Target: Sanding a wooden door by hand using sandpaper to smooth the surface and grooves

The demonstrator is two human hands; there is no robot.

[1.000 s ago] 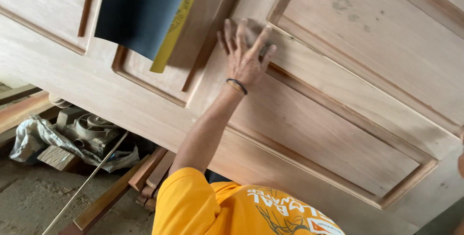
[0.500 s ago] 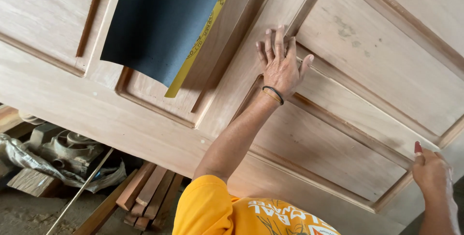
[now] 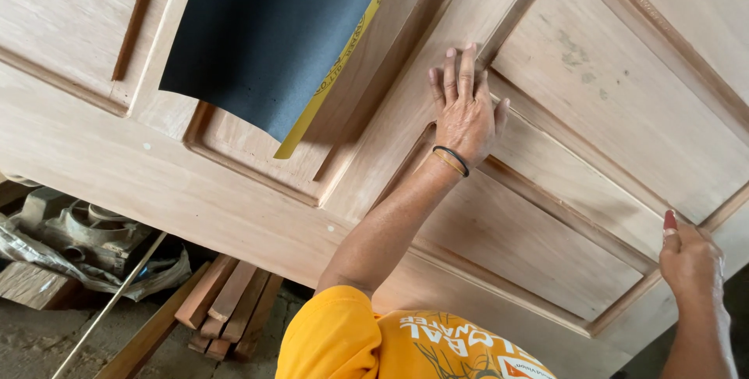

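Door (image 3: 234,192) of pale bare wood with raised panels and moulded frames fills most of the head view, lying tilted across the frame. The left hand (image 3: 466,110) lies flat on it, fingers stretched and close together, palm pressed to the stile between two panels; it grips nothing. A dark band (image 3: 452,159) circles that wrist, and the bare forearm runs down to a yellow sleeve (image 3: 335,340). The right hand (image 3: 690,258) rests at the door's lower right edge, beside the corner of a panel frame, thumb up with a red nail; its fingers curl loosely on the wood, and whether they clasp the edge cannot be told. A sheet of dark sandpaper (image 3: 273,32) with a yellow backing edge lies curled on the door's upper part, well apart from both hands. Under the door, at lower left, stand a grey machine (image 3: 78,227), crumpled plastic, a stack of wooden slats (image 3: 230,305) and a dusty floor (image 3: 39,340).
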